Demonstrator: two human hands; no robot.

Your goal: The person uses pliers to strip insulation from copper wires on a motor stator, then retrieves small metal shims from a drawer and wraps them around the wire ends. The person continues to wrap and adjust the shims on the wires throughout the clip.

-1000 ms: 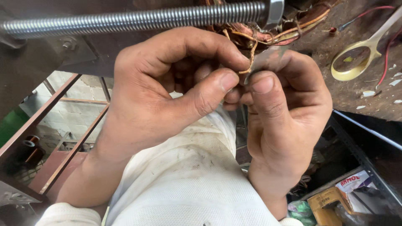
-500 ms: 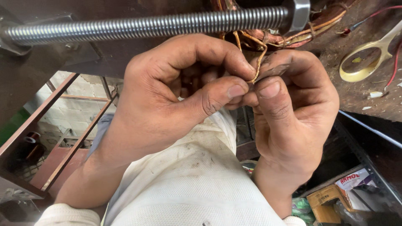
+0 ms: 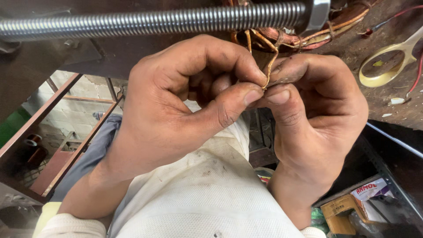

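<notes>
Item: copper wire end (image 3: 267, 75), pinched between left hand (image 3: 185, 105) and right hand (image 3: 317, 110), below threaded rod (image 3: 154, 20); step: twisting strands; next needs firm, even turning

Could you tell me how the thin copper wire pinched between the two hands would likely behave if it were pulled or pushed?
The copper wire looks thin and kinked, so it probably bends easily and keeps its shape. Pinched between the left hand and right hand, it seems light, and sharp tugging might snap it.
</notes>
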